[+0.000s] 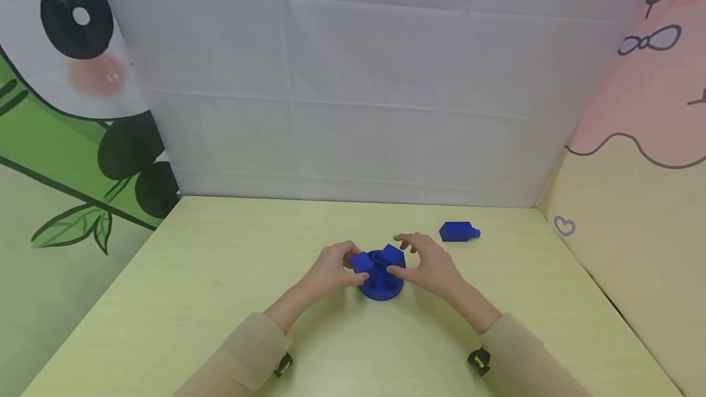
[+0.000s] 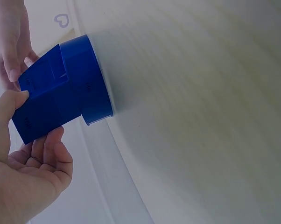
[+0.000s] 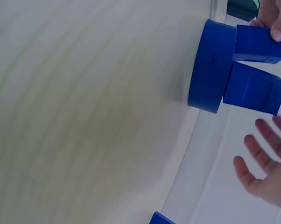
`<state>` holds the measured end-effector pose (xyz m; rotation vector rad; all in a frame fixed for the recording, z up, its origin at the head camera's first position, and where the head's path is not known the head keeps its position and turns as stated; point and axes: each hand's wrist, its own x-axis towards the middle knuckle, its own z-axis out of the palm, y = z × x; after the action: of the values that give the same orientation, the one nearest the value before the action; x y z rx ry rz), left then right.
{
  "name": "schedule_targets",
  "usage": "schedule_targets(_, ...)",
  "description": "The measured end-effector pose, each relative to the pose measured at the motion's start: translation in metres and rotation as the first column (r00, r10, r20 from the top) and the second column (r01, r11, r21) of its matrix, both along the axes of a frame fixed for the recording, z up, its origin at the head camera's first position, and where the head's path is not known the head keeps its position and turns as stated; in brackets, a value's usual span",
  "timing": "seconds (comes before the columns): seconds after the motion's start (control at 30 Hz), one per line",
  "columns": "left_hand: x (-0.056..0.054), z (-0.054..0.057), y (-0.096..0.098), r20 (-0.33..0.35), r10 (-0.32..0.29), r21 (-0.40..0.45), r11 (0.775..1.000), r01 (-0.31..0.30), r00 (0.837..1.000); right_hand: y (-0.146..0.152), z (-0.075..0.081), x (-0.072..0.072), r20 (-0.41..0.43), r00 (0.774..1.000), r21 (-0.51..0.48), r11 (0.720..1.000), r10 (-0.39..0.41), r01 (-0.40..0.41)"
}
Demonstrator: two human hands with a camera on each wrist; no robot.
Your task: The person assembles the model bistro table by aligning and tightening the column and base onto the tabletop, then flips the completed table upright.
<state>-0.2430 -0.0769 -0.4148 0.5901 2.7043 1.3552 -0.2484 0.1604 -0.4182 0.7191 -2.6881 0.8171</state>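
Observation:
A round blue holder [image 1: 380, 292] with a divided inside stands on the table, and two angular blue blocks rise out of it. My left hand [image 1: 330, 269] holds the left block [image 1: 361, 261], thumb on one side and curled fingers on the other; the left wrist view shows this block [image 2: 52, 112] pinched above the holder wall [image 2: 93, 86]. Beside the right block [image 1: 392, 254] is my right hand [image 1: 431, 264], its fingers loosely spread. In the right wrist view those fingers are apart from that block [image 3: 253, 89]; the thumb's contact is unclear.
A blue bottle-shaped piece [image 1: 456, 231] lies on its side on the pale table [image 1: 231, 244], behind and right of the holder. A white sheet [image 1: 364, 78] hangs behind the table, with cartoon-printed cloths at both sides.

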Motion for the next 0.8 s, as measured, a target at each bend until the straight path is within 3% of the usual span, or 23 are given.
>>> schedule_targets(0.1,0.000,0.000,0.000,0.004,-0.005,0.000,1.000,0.005,1.000,0.005,0.001,-0.003,-0.022,0.989,-0.035,0.988,0.147,-0.147)
schedule_targets(0.2,0.000,0.000,0.000,0.002,-0.008,0.002,1.000,0.008,1.000,0.009,0.003,-0.008,-0.062,0.954,-0.018,0.955,0.293,-0.295)
schedule_targets(0.3,0.001,0.001,0.000,0.004,-0.008,0.004,1.000,0.008,1.000,0.011,0.005,-0.011,-0.083,0.926,0.022,0.930,0.368,-0.367)
schedule_targets(0.53,-0.002,-0.001,-0.001,-0.012,-0.011,0.009,1.000,0.012,1.000,0.011,0.007,-0.013,-0.062,0.926,0.061,0.928,0.372,-0.369)
schedule_targets(0.8,-0.002,-0.001,-0.001,-0.002,-0.007,0.015,1.000,0.007,1.000,0.009,0.005,-0.012,-0.036,0.970,0.048,0.970,0.241,-0.239)
